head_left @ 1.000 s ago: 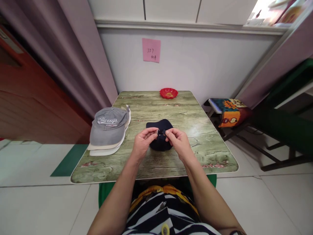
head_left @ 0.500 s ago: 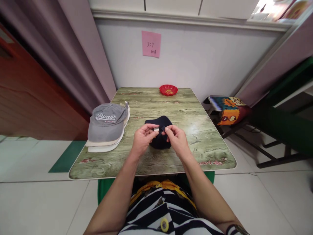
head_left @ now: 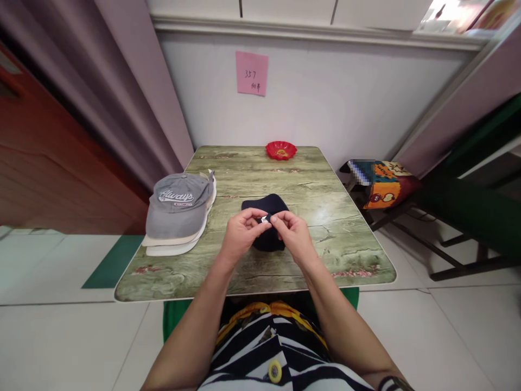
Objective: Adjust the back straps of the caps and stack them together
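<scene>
A dark navy cap [head_left: 270, 203] lies on the wood-patterned table [head_left: 325, 187] in front of me, partly covered by my hands. My left hand [head_left: 242, 230] pinches a small, shiny, silver-white buckle [head_left: 264, 219] at the cap's adjusting strap. Close beside it, my right hand [head_left: 295, 231] is closed, thumb against fingers, on the dark strap, whose end is mostly hidden by the fingertips. The two hands' fingertips nearly meet over the cap.
To the left, a grey cap [head_left: 179, 209] with white lettering rests on top of white caps [head_left: 175, 250]. A red scalloped dish [head_left: 280, 150] stands at the table's back edge. Right of the table is a stool with a patterned cloth [head_left: 385, 187].
My hands have come closer together over the cap. The buckle has tilted and shifted slightly right, and now meets the fingertips of my right hand.
</scene>
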The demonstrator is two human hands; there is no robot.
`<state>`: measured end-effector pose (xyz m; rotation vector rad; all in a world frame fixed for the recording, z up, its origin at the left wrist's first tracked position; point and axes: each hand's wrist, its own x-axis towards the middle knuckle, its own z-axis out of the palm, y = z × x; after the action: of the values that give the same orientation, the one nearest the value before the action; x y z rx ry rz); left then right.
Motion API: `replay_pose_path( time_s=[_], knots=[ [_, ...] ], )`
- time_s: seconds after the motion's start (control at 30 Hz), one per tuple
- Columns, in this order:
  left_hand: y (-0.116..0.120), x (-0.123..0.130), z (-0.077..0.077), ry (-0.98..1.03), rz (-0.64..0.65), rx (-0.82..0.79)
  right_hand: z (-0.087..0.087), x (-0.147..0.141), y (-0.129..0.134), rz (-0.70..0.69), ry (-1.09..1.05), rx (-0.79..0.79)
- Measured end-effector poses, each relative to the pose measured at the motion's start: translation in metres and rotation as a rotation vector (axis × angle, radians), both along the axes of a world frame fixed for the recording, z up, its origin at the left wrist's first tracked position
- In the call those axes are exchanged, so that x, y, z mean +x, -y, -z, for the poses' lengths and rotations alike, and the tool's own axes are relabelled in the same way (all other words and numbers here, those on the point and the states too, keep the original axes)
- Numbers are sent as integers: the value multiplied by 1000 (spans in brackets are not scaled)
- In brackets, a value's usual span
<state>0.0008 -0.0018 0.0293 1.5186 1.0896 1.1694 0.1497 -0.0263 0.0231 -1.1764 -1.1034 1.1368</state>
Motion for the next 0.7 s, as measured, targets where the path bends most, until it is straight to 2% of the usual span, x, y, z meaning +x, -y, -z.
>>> replay_pose_path(
  time_s=[0.13, 0.2, 0.37, 0.47, 0.57, 0.7],
  knots=[
    [-1, 2, -3, -159, -58, 183, 1, -1, -2, 15, -60, -43],
    [-1, 5, -4, -158, -56, 128, 2, 0, -4, 21, -66, -60],
    [2, 10, -6, 8, 28, -201, 4, 4, -8, 11, -102, -83],
    [1, 10, -8, 76, 86, -232, 4, 6, -9, -65, -205, -192],
    [-3, 11, -10, 126, 47, -221, 3, 7, -11, -118, -330, -266],
    [-7, 15, -10, 186, -53, -219, 3, 6, -12, -107, -391, -269]
  ],
)
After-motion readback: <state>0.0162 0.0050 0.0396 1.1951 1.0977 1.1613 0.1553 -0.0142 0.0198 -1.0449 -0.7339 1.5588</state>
